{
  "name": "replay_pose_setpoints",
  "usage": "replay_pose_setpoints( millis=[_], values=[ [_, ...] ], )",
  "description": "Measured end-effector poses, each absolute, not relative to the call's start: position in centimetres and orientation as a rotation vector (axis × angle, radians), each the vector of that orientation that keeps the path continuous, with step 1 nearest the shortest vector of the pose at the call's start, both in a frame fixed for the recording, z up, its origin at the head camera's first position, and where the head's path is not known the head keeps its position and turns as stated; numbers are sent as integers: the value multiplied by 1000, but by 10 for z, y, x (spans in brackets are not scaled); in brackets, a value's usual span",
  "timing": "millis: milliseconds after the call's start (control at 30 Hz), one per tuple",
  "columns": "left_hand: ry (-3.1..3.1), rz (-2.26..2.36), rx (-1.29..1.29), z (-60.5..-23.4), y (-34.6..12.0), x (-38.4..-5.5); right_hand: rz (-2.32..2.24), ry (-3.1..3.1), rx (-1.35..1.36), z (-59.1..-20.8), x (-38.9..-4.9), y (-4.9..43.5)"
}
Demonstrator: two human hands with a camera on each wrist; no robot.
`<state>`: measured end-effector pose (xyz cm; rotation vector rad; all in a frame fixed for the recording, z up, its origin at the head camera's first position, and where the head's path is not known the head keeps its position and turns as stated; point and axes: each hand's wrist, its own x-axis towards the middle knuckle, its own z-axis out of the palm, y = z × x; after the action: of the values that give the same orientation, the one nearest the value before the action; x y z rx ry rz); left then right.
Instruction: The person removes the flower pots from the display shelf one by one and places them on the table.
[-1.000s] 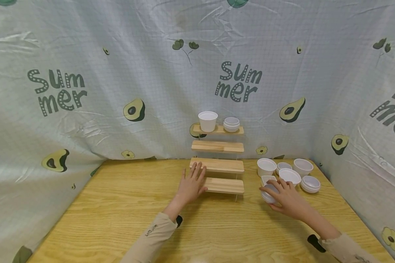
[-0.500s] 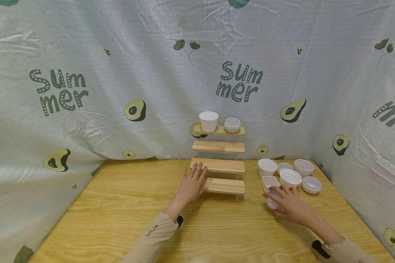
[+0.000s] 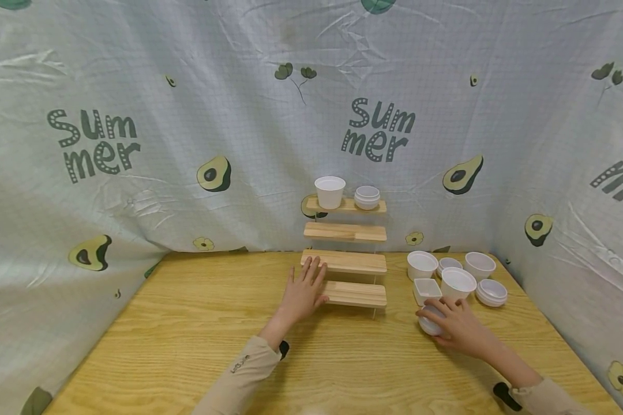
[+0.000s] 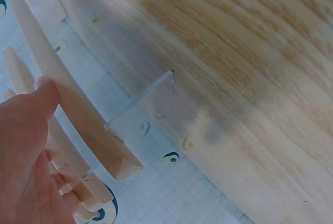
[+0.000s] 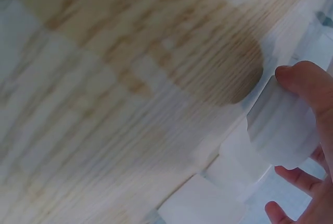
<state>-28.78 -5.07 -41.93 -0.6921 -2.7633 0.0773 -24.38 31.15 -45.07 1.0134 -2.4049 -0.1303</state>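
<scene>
In the head view, my left hand (image 3: 301,291) rests with its fingers extended on the left end of a tiered wooden shelf stand (image 3: 353,294). The left wrist view has its thumb against the edge of a wooden board (image 4: 78,104), above a clear side panel (image 4: 143,96). My right hand (image 3: 459,325) holds a small round white bowl (image 3: 430,327), gripped by thumb and fingers near the tabletop. The right wrist view shows the bowl's ribbed side (image 5: 286,122). Whether its base touches the table I cannot tell.
Just behind the right hand stand a square white pot (image 3: 426,291) and a round white pot (image 3: 457,283), with several more beyond. A tall white pot (image 3: 330,193) and a ridged bowl (image 3: 367,197) sit on the top tier. A printed sheet (image 3: 259,144) hangs behind.
My right hand has drawn the round bowl slightly toward the front and right, away from the square pot, which now shows more fully. The left hand has stayed on the stand.
</scene>
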Motion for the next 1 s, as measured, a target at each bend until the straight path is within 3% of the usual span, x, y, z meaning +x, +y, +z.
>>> replay_pose_setpoints(
  millis=[1000],
  values=[
    [-2780,66,-697,-420,-52,-289,-127,-2419,1003,-455,-245,313]
  ],
)
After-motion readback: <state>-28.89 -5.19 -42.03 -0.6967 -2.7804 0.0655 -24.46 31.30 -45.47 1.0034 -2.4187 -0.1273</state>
